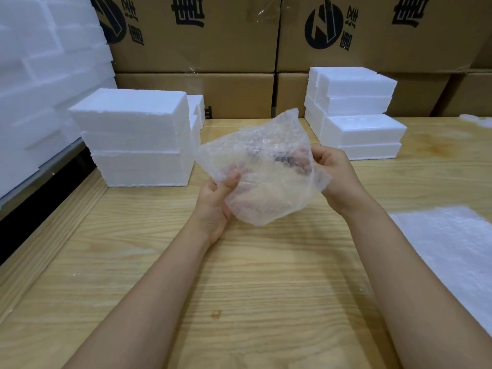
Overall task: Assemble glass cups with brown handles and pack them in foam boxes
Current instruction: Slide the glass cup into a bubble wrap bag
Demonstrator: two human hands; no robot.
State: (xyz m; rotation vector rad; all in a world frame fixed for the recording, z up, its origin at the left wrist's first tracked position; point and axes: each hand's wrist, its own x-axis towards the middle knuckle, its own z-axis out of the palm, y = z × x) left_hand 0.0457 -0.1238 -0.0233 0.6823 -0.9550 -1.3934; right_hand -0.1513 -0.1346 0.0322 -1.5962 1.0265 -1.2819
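- A person holds a crumpled, translucent bubble-wrap sheet [255, 166] in mid-air at the centre of the frame, above the pale wooden counter [239, 288].
- The left hand [215, 206] pinches the sheet's lower left edge, thumb on the near face. The right hand [338, 177] grips the right edge, fingers curled behind the film.
- No glass cup or brown handle shows plainly. A dark smear shows through the film near the right hand, and whether it is a handle or only fingers cannot be told.
- The white foam boxes stand in two stacks, one left of centre [138, 139] and one at upper right [356, 113], both apart from the hands.
- The step looks like spreading or opening the wrap to take a cup. It would go best with both grips kept at the edges and drawn apart evenly, so the film opens without tearing.
- If something is already inside, it should be supported from below rather than hung from the film.
- More white wrap sheets [452, 241] lie flat at the right edge of the frame, within reach. Brown printed cardboard cartons [226, 35] line the top.
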